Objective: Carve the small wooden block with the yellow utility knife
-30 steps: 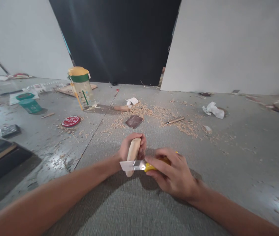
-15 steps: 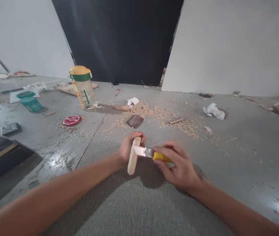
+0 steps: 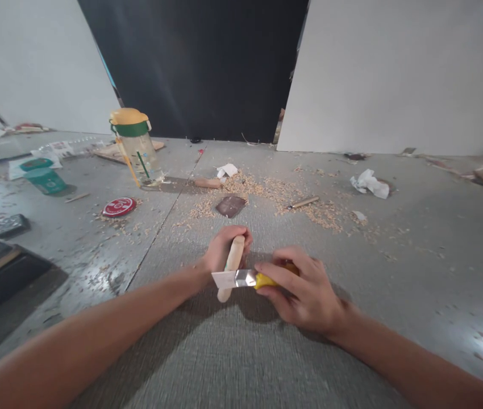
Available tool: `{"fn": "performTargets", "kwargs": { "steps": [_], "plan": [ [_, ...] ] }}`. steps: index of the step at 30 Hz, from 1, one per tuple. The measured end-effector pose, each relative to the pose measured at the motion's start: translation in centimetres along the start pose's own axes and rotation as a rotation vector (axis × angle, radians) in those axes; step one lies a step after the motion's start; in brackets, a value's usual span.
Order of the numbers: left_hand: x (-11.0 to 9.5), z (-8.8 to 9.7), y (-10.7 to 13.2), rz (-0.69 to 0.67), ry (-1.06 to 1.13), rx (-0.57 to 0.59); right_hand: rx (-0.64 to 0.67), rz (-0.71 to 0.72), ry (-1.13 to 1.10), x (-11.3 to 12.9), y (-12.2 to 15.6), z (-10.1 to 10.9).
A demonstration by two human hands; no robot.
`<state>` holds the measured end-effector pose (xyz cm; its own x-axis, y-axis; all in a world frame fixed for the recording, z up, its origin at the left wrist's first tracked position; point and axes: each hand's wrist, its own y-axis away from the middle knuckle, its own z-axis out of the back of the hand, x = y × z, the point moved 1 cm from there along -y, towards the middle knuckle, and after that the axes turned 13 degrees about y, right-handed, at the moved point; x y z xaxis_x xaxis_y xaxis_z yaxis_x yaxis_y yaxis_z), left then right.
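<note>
My left hand [image 3: 223,250] is closed around the far end of a pale, round-ended wooden piece [image 3: 235,253], which slants down toward me. In my right hand [image 3: 303,287] is a utility knife [image 3: 263,280] with a yellow handle, the fingers wrapped round it. Its broad, slant-tipped blade points left and lies across the lower half of the wood. The blade covers part of the piece; whether its edge is biting in, I cannot tell. Just beyond my hands a dark brown flat scrap [image 3: 230,207] lies on the floor.
Wood shavings [image 3: 262,190] spread ahead, with a thin wooden-handled tool [image 3: 304,203] and a wooden cylinder [image 3: 208,183] among them. A yellow-lidded bottle [image 3: 137,150], a red round lid [image 3: 119,207] and a teal cup [image 3: 45,180] stand left. Crumpled tissue [image 3: 370,183] lies right.
The knife blade has moved down and left along the wooden piece, from its upper middle to its lower half. My left hand keeps its hold. The view has shifted slightly.
</note>
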<state>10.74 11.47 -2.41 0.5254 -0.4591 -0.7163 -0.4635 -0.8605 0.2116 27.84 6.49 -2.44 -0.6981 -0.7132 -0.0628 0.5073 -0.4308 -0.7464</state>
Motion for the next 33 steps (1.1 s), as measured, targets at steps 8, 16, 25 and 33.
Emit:
{"fn": "performTargets", "kwargs": {
  "steps": [8,16,25,33],
  "plan": [
    [-0.4,-0.2,-0.2,-0.011,0.052,0.021,-0.018,0.001,0.051,-0.4,-0.1,-0.3],
    [-0.3,0.3,-0.2,0.007,0.062,0.061,-0.074,-0.224,0.046,-3.4,0.1,-1.2],
    [-0.4,0.0,-0.2,-0.071,0.051,-0.015,0.029,-0.088,-0.069,-0.2,-0.1,-0.1],
    [-0.1,-0.1,-0.2,-0.137,-0.035,-0.064,0.006,-0.093,-0.061,0.4,-0.5,0.4]
  ]
}}
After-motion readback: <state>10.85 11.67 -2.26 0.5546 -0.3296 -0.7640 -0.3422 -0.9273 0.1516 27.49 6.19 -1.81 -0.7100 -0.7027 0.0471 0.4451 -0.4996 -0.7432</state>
